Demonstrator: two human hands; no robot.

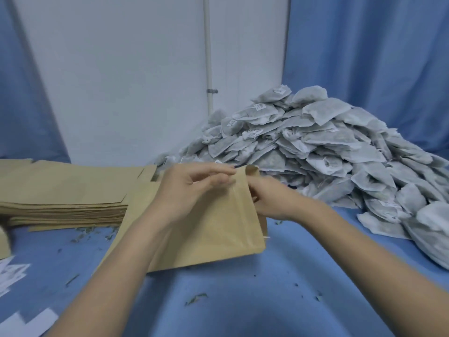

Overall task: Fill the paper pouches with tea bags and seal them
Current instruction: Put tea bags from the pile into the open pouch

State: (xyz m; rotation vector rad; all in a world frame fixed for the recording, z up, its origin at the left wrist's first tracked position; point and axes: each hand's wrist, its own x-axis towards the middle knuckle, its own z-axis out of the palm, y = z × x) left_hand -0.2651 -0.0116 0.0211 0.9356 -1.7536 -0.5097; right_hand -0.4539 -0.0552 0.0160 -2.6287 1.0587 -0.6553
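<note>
Nearest us in the head view, our two bare forearms reach forward over the blue cloth (243,300), which is dotted with small green leaf crumbs (196,297). White paper slips (12,276) lie at the left edge.

Our left hand (192,188) holds the brown paper pouch (218,229) at its upper edge, fingers curled and fingertips pinching the paper near the mouth. Our right hand (269,200) is partly hidden behind the pouch's right side; its fingers bend around that edge, gripping it from behind. The pouch is tilted, its mouth pointing away toward the heap and its bottom edge close to the cloth. Whether anything is inside it we cannot tell.

Left of the pouch, a stack of flat brown pouches (63,190) lies on the cloth, with more flat pouches just under our left wrist. To the right and behind, a large heap of grey-white tea bags (315,152) is piled against the blue curtain (376,57). A white wall (121,69) with a thin vertical pipe (207,57) stands behind.
</note>
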